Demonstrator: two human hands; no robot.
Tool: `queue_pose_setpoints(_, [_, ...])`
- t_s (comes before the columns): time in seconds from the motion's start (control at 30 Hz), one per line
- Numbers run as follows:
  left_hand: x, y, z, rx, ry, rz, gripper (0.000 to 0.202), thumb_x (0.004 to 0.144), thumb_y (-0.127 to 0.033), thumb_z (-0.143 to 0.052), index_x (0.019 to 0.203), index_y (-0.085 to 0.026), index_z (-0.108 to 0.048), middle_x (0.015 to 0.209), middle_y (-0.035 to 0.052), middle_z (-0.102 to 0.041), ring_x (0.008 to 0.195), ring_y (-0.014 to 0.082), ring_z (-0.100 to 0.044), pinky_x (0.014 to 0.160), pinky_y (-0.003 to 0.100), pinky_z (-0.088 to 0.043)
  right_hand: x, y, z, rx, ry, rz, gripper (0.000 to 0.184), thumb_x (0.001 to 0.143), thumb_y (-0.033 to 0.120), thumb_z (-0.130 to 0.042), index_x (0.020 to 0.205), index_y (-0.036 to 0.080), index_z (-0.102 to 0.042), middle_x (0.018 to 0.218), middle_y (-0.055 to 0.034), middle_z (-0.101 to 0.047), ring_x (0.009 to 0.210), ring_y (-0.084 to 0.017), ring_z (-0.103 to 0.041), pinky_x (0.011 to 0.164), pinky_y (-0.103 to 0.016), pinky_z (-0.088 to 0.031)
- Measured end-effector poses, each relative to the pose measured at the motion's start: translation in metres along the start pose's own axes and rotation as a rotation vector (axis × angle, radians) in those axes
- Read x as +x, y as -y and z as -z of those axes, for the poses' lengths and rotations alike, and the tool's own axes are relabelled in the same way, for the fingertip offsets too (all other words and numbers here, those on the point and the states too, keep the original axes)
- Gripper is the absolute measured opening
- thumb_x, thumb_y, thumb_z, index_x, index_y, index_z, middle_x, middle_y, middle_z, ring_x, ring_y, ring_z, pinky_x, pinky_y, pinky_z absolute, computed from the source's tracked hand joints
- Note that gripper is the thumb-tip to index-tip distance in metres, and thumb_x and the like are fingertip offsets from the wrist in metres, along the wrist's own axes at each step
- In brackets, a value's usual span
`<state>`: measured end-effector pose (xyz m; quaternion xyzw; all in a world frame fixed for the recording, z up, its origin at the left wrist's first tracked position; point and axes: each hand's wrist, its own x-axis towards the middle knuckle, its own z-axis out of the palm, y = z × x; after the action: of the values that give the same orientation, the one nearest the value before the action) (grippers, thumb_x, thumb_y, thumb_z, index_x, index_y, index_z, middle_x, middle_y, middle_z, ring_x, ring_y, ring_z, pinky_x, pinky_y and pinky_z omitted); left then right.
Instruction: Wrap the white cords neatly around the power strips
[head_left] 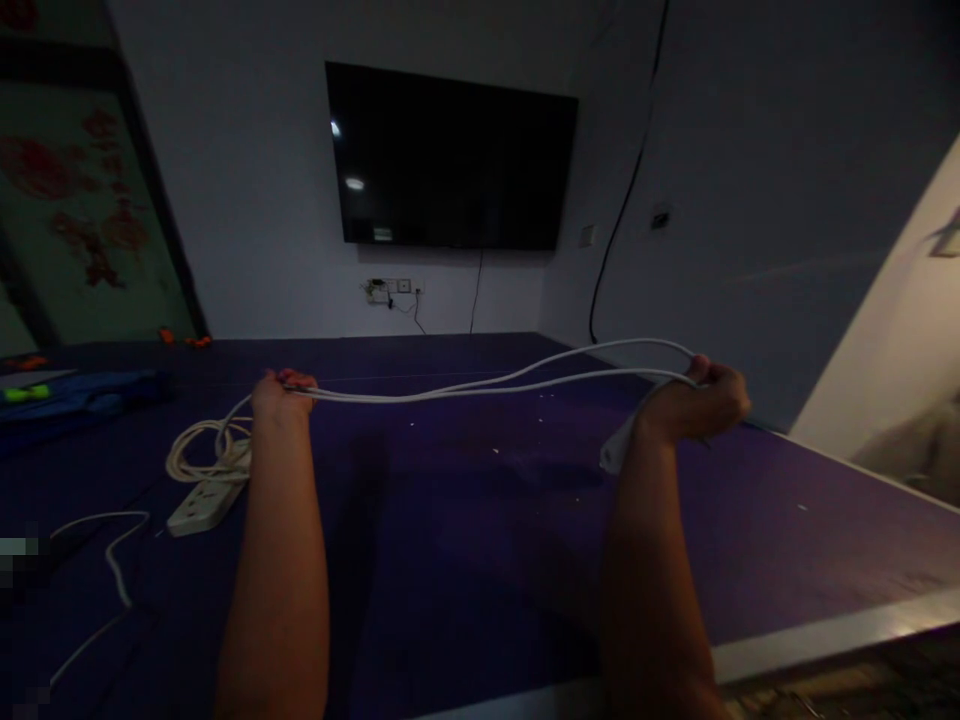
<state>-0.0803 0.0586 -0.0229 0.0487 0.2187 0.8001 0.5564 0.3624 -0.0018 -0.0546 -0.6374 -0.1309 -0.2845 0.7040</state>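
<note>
A white cable (420, 397) runs doubled through the air between my two hands, in two nearly parallel strands. My left hand (285, 393) is closed around the strands at the left end. On the right, my right hand (701, 395) grips the cable with bent fingers, and the strands bow upward just before it. A white block (616, 448), perhaps a plug or adapter, hangs partly hidden behind my right wrist. Beside my left forearm lies a white power strip (206, 505) with a coil of pale cable (196, 455) on top of it.
All this is above a purple surface (465, 560) with small white scraps. Another thin white cable (112, 565) curves at the left. Dark blue cloth (97, 395) lies far left. A television (454, 160) hangs on the back wall; a black cable (619, 225) runs down the right wall.
</note>
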Motion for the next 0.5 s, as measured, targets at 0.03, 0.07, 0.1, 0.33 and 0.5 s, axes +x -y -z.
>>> queue_pose_setpoints(0.03, [-0.001,-0.001,0.0,0.004,-0.027,-0.043,0.036,0.096,-0.029,-0.017,0.064,-0.019,-0.029,0.045,-0.0092,-0.028,0.026,0.0033,-0.024,0.029,0.014,-0.021,-0.001,-0.001,-0.001,0.015,-0.032,-0.017,0.02,0.085,0.031,-0.042,0.083,0.019,-0.057,0.088,-0.0124,-0.06,0.089,-0.029,-0.052,0.08,-0.046,-0.035])
queue_pose_setpoints(0.07, [-0.001,-0.002,-0.001,0.006,-0.044,-0.084,0.036,0.096,-0.031,-0.018,0.064,-0.019,-0.029,0.045,-0.0094,-0.028,0.027,0.003,-0.023,0.03,0.013,-0.02,-0.002,-0.003,-0.001,0.026,-0.056,-0.029,0.02,0.086,0.031,-0.041,0.083,0.019,-0.057,0.088,-0.0123,-0.06,0.09,-0.03,-0.052,0.081,-0.046,-0.035])
queue_pose_setpoints(0.1, [-0.002,-0.005,0.0,0.01,-0.059,-0.12,0.036,0.096,-0.031,-0.019,0.064,-0.019,-0.028,0.045,-0.0095,-0.028,0.027,0.0027,-0.023,0.031,0.013,-0.019,-0.002,-0.004,-0.002,0.033,-0.077,-0.039,0.02,0.086,0.031,-0.041,0.083,0.02,-0.057,0.089,-0.0122,-0.06,0.091,-0.03,-0.051,0.081,-0.047,-0.035])
queue_pose_setpoints(0.33, [-0.005,-0.021,0.014,0.053,-0.08,-0.221,0.033,0.095,-0.017,-0.013,0.063,-0.019,-0.021,0.044,-0.0093,-0.022,0.029,0.0022,-0.021,0.035,0.011,-0.018,0.0,-0.008,-0.011,0.077,-0.153,-0.069,0.026,0.089,0.03,-0.03,0.091,0.02,-0.055,0.092,-0.0141,-0.058,0.094,-0.031,-0.05,0.081,-0.048,-0.037])
queue_pose_setpoints(0.5, [0.005,-0.022,0.022,0.142,0.048,-0.239,0.031,0.093,-0.016,-0.008,0.064,-0.019,-0.018,0.042,-0.009,-0.012,0.028,0.004,-0.014,0.034,0.013,-0.013,-0.006,-0.017,-0.021,0.101,-0.106,0.096,0.028,0.091,0.028,-0.029,0.1,0.02,-0.054,0.094,-0.0117,-0.056,0.094,-0.028,-0.05,0.083,-0.045,-0.038])
